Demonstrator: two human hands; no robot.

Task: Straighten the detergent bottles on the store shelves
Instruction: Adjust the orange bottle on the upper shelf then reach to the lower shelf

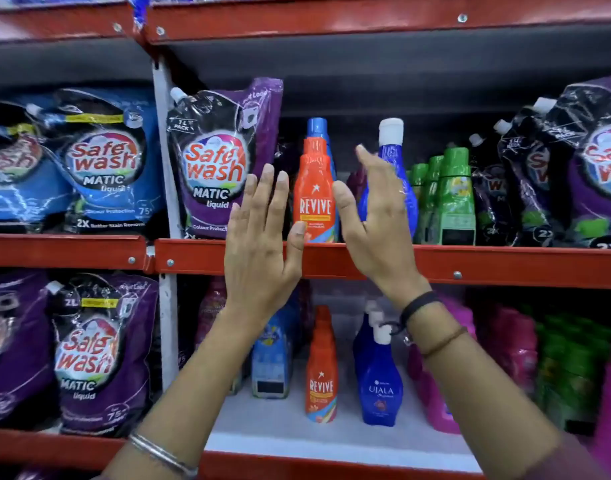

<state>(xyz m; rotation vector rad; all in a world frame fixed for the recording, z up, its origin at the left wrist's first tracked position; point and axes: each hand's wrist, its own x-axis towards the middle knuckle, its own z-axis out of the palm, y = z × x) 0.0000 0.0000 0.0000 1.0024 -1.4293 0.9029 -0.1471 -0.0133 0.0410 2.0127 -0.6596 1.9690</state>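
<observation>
Head view: my left hand (259, 244) and right hand (376, 216), fingers spread and empty, flank the orange Revive bottle (314, 188).

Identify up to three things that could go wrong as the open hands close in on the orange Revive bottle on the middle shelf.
1. The tall, narrow orange plastic Revive bottle stands at the red metal shelf edge; a push from the left hand might tip it off.
2. The right hand is beside the blue white-capped bottle and could knock it into the green bottles.
</observation>
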